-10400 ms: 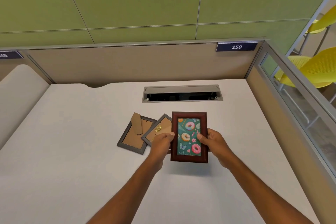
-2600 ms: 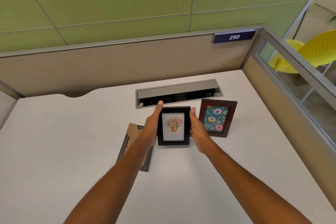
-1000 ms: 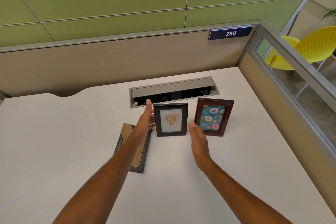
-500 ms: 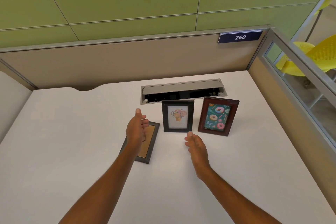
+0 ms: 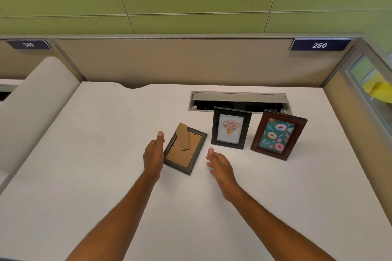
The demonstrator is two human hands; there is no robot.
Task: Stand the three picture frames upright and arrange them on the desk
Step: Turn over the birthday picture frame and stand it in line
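Observation:
Two frames stand upright on the white desk (image 5: 106, 176): a black one with a flower picture (image 5: 230, 127) and, to its right, a dark red one with a doughnut picture (image 5: 278, 134). A grey frame (image 5: 185, 148) lies face down to their left, its brown cardboard back and stand flap showing. My left hand (image 5: 153, 152) is open just beside the grey frame's left edge. My right hand (image 5: 218, 163) is open a little to the right of that frame, not touching it. Both hands hold nothing.
A grey cable tray (image 5: 239, 101) is sunk in the desk right behind the standing frames. Beige partitions close the back and right side (image 5: 356, 125). A curved white divider (image 5: 31, 101) rises at the left. Signs read 249 and 250.
Both hands have left the black flower frame, which now stands by itself, and have moved left to either side of the face-down grey frame. My view has shifted left.

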